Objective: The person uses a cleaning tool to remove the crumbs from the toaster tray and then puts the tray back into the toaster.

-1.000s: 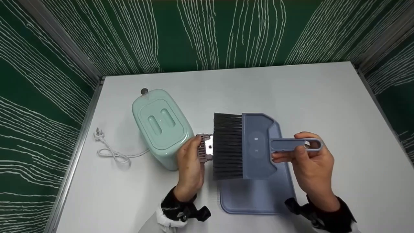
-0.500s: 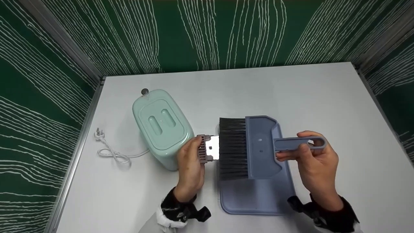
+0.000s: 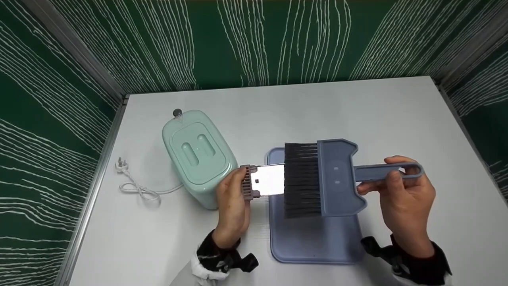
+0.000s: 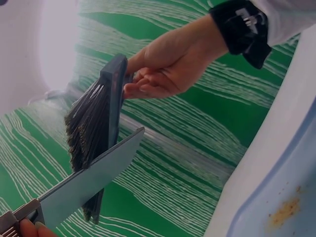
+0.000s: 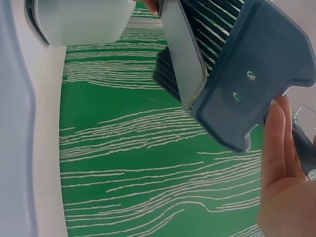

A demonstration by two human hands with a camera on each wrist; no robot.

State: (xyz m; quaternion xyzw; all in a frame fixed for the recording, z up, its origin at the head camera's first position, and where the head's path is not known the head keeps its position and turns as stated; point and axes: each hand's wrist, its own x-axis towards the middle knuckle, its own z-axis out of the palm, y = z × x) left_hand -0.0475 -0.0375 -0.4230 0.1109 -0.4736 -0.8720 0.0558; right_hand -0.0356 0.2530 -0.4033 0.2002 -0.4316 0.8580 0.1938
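Observation:
My left hand (image 3: pixel 231 204) grips the brown slotted end of a shiny metal crumb tray (image 3: pixel 270 180), which sticks out to the right above the table. Fingers of my right hand (image 3: pixel 408 198) hold the handle of a blue-grey hand brush (image 3: pixel 339 180). Its dark bristles (image 3: pixel 301 180) lie across the far end of the metal plate and hide it from the head camera. From the left wrist, the bristles (image 4: pixel 84 131) show on both sides of the plate. Below both, a shallow blue tray (image 3: pixel 317 244) lies on the table; brown crumbs (image 4: pixel 285 212) appear in it.
A mint-green toaster (image 3: pixel 198 159) with a lid stands left of the hands, close to the left one. Its white cord and plug (image 3: pixel 137 184) lie further left. Green walls with white streaks (image 3: pixel 278 43) border the white table (image 3: pixel 357 107).
The brush has moved right along the metal plate with the right hand, uncovering more of the plate and the blue tray's upper left corner. The left hand has stayed in place.

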